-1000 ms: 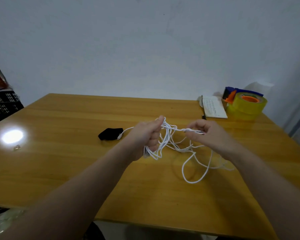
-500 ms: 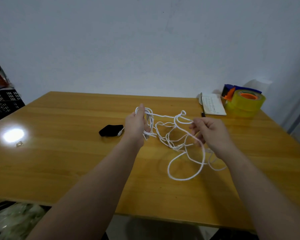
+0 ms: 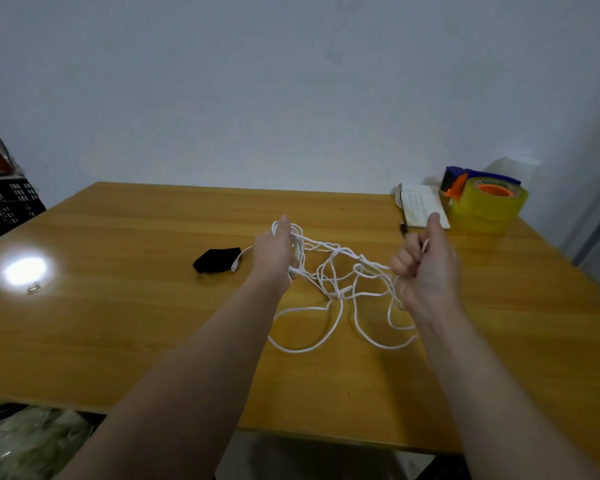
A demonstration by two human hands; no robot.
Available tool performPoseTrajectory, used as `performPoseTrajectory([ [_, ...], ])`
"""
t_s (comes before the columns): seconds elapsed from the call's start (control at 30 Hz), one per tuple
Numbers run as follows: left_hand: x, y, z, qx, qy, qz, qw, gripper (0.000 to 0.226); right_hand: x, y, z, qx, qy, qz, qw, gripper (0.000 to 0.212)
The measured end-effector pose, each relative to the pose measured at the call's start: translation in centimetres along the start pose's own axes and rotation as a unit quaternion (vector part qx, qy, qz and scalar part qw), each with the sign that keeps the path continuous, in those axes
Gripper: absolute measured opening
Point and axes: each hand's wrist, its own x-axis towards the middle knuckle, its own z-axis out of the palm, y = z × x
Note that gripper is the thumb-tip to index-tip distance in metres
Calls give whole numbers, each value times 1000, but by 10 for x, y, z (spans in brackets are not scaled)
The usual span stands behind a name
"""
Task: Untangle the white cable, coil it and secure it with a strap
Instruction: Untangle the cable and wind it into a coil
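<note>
a wooden table [image 3: 118, 323] carries a white booklet [image 3: 421, 206] and a yellow tape roll [image 3: 487, 211] in a blue and orange dispenser [image 3: 459, 178] at its far right corner. a small shiny object [image 3: 34, 289] lies near its left edge; black crates [image 3: 4, 206] stand beyond.

Looking like plain workroom or small packing office. Varnished wooden table [image 3: 118, 341] standing against bare white wall [image 3: 291, 98]. Tape dispenser [image 3: 458, 180] holding roll of yellowish packing tape [image 3: 489, 207], sitting at far right corner. Notebook [image 3: 421, 206] and pen [image 3: 404, 229] lying just beside it. Black plastic crates [image 3: 7, 206] standing at left edge. Crumpled plastic bags [image 3: 25, 441] lying below table. Lamp glare [image 3: 25, 270] shining off tabletop.
</note>
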Motion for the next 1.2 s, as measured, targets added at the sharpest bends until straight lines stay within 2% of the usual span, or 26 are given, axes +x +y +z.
performPoseTrajectory([
  [0.03,-1,0,1,-9,-15,6,1000,33,1,-2,-1,-114,-28,-8,993,27],
  [0.07,-2,1,2,-25,-42,14,999,33,0,-5,0,-266,-75,-17,961,17],
  [0.1,-2,3,2,-35,-76,27,996,33,-2,-7,1,-404,-130,-22,905,21],
  [0.13,-2,5,2,-31,-107,43,993,32,-2,-8,2,-492,-184,-18,851,31],
  [0.2,-5,13,5,-10,-156,78,985,34,-4,-9,7,-559,-269,20,784,36],
  [0.27,-8,23,6,-10,-178,99,979,34,-3,-8,10,-624,-302,-15,720,27],
  [0.3,-7,27,5,-14,-181,107,978,33,-1,-7,10,-635,-292,-41,714,23],
  [0.33,-5,30,3,-13,-180,112,977,33,0,-8,10,-622,-270,-64,732,18],
  [0.43,4,28,-6,48,-160,119,979,37,4,-12,9,-473,-169,-110,858,4],
  [0.47,5,24,-7,71,-151,113,980,37,5,-13,8,-434,-143,-125,881,3],
  [0.6,12,6,-13,119,-70,40,990,39,11,-10,-3,-384,-66,-203,898,15],
  [0.67,20,-4,-25,120,-17,-2,993,42,12,-20,-8,-318,-63,-214,921,19],
  [0.73,28,-12,-34,97,3,-23,995,53,9,-34,-13,-155,-117,-150,969,37],
  [0.77,29,-14,-35,83,2,-27,996,58,7,-39,-15,-98,-141,-106,979,44],
  [0.8,29,-14,-33,67,-5,-25,997,57,5,-43,-18,-106,-150,-77,980,46],
  [0.83,26,-10,-30,47,-16,-17,999,51,7,-44,-22,-188,-149,-65,969,45],
  [0.87,23,-5,-27,24,-30,-3,999,42,11,-44,-28,-343,-151,-68,925,43],
  [0.9,20,2,-25,-4,-41,12,999,38,16,-45,-36,-535,-153,-60,829,39],
  [0.93,18,9,-23,-33,-54,29,998,38,22,-47,-44,-696,-150,-35,701,34],
  [0.97,15,16,-21,-62,-73,49,994,38,27,-51,-50,-799,-123,5,589,25],
  [1.0,11,23,-19,-85,-99,61,990,39,26,-55,-50,-848,-97,48,519,13],
  [1.03,7,29,-16,-101,-127,65,985,39,26,-57,-51,-874,-78,69,474,18],
  [1.07,2,34,-12,-112,-157,62,979,40,26,-58,-48,-885,-69,53,458,31],
  [1.1,-4,38,-7,-116,-185,57,974,40,24,-57,-40,-874,-60,1,483,40],
  [1.13,-9,42,-2,-114,-211,55,969,41,20,-56,-30,-838,-43,-70,539,41],
  [1.2,-20,47,6,-98,-246,60,963,40,6,-49,-4,-706,-38,-202,678,38],
])
